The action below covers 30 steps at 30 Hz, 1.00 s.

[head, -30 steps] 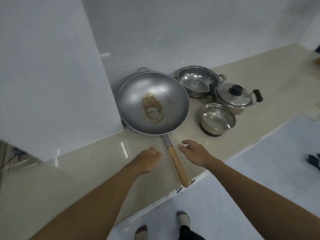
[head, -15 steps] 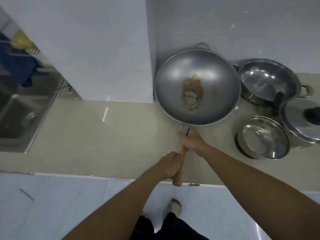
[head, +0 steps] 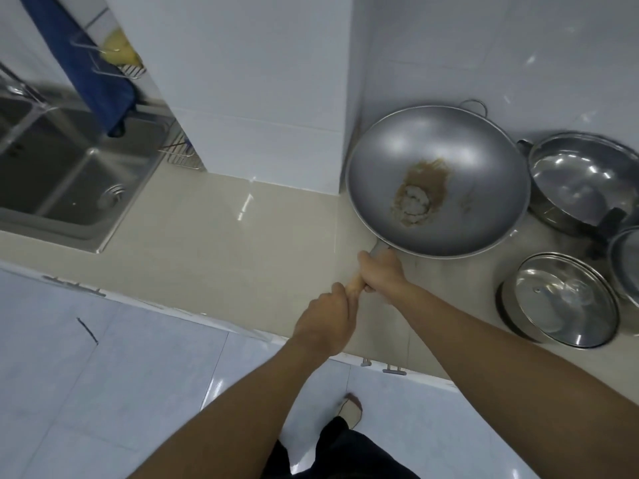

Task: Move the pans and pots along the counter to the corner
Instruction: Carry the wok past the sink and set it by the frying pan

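Both hands are curled tightly round the wooden handle point(head: 354, 289) of the wok point(head: 449, 157). The right hand point(head: 382, 273) grips it far up, next to the metal neck, and the left hand point(head: 326, 323) grips the near end, so only a short piece of wood shows between them.

The wok is at the far side of the counter point(head: 242, 257), in the corner where the white pillar point(head: 259, 81) meets the back wall. Its left rim is just beside the pillar, and its small loop handle is close to the wall. Whether it rests on the counter or is held just above it cannot be told. A rough brown patch with a paler middle sits in the bottom of the wok.

To its right stands an open steel pot point(head: 584, 181), whose shiny inside shows bright reflections. A black handle point(head: 613, 217) lies over its near rim. Nearer, a smaller pot point(head: 508, 305) is covered by a glass lid point(head: 563, 299), and what is inside cannot be made out. A third pot point(head: 627, 261) is cut off by the right edge.

At the far left a steel sink point(head: 69, 181) is set into the counter, with a blue cloth point(head: 93, 74) hanging over it and something yellow in a wire rack point(head: 119, 53) beside the cloth.
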### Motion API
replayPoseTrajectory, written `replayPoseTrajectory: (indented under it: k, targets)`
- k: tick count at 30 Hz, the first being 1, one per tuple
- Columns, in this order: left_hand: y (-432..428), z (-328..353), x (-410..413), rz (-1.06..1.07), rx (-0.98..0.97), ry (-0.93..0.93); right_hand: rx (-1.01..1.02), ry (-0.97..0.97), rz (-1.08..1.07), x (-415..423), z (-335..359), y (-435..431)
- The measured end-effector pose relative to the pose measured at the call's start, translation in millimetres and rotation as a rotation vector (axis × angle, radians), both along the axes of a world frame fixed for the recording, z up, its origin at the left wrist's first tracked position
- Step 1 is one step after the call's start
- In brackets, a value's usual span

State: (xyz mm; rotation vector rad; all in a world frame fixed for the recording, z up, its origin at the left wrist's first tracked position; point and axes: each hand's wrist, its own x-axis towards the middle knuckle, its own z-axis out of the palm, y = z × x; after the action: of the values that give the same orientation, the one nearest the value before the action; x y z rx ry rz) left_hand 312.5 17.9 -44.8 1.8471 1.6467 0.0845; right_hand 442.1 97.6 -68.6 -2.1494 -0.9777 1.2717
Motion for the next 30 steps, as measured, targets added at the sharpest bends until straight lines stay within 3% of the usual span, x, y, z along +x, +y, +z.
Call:
replayPoseTrajectory:
  k: [15, 30]
  targets:
    - [-62.1, 23.7, -69.0, -0.104, 0.127, -0.013, 0.08, -0.031, -0.073, -61.8, 39.9, -73.0]
    - [-189.8, 39.5, -258.2, -0.008, 0.086, -0.128, 0.143, -0.046, 0.02, -254.5, 63.9, -191.5]
